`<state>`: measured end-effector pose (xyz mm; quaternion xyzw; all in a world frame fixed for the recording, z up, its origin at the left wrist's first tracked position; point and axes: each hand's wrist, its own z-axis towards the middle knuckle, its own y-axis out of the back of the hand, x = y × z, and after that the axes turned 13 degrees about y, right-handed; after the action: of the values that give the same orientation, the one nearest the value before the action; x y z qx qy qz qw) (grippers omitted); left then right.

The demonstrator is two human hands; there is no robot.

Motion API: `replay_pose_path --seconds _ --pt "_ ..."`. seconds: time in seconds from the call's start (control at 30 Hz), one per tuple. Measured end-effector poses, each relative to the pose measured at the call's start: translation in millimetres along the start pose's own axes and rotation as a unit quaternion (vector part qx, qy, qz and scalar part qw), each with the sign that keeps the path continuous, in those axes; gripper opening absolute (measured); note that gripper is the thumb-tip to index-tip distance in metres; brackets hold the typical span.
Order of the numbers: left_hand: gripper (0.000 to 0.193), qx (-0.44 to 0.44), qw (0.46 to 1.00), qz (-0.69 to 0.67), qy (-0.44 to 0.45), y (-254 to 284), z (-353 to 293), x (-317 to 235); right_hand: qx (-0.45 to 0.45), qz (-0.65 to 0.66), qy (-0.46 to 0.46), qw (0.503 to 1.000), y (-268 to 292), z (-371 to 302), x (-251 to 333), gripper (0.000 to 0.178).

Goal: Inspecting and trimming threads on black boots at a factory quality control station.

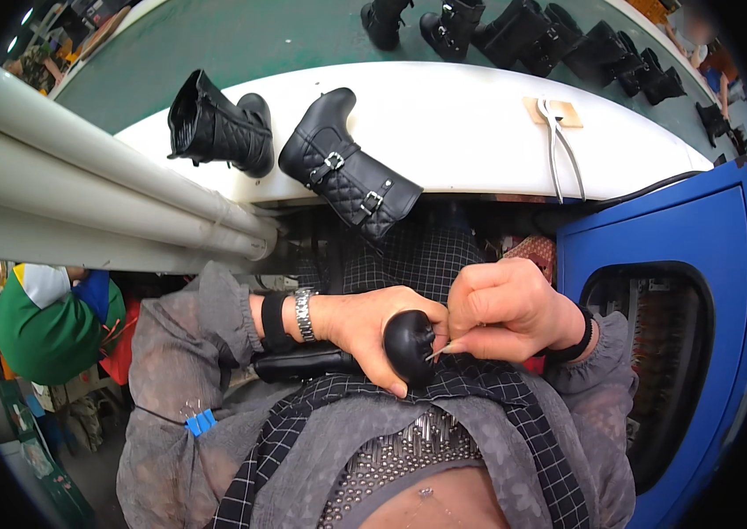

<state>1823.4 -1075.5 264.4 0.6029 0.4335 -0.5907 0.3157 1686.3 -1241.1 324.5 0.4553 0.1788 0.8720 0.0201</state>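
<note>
A black boot (410,346) lies across my lap, its rounded toe facing up and its shaft running left beneath my left forearm. My left hand (369,324) wraps around the front of this boot, thumb on the near side of the toe. In my right hand (507,304), closed in a pinch, is a thin pointed tool (437,353) whose tip meets the toe's right side. Most of the tool is hidden by the fingers. Two more black boots are on the white tabletop ahead: a quilted boot (351,167) with buckles on its side, and another boot (219,128) left of it.
Metal pincers (555,141) rest on a small wooden block (567,113) at the table's right. Beyond the white table (470,132), several black boots (550,40) line a green conveyor (303,35). White pipes (109,176) flank my left; a blue cabinet (726,229) stands right. Other people are farther off.
</note>
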Motion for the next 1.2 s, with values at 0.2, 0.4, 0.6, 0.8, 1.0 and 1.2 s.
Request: replay_pose_path --seconds 0.2,0.4,0.6,0.8,1.0,1.2 --pt "0.051 0.014 1.000 -0.026 0.001 1 6 10 -0.018 -0.065 0.030 0.997 -6 -4 0 0.012" --pt "0.054 0.019 0.999 -0.049 -0.012 3 5 12 0.015 -0.122 0.047 0.991 -4 2 1 0.013" --pt "0.056 0.022 0.999 -0.043 -0.019 4 3 12 -0.033 0.001 0.040 0.999 -14 1 -17 0.013" --pt "0.052 0.029 0.998 -0.059 0.010 5 2 16 -0.055 0.107 0.027 0.992 -19 2 -31 0.014" --pt "0.055 0.018 0.993 -0.119 -0.018 7 3 25 -0.105 0.111 0.028 0.988 -31 -7 -41 0.014" --pt "0.060 0.004 0.992 -0.126 0.005 8 0 17 -0.055 -0.078 0.013 0.995 -10 4 -11 0.013"
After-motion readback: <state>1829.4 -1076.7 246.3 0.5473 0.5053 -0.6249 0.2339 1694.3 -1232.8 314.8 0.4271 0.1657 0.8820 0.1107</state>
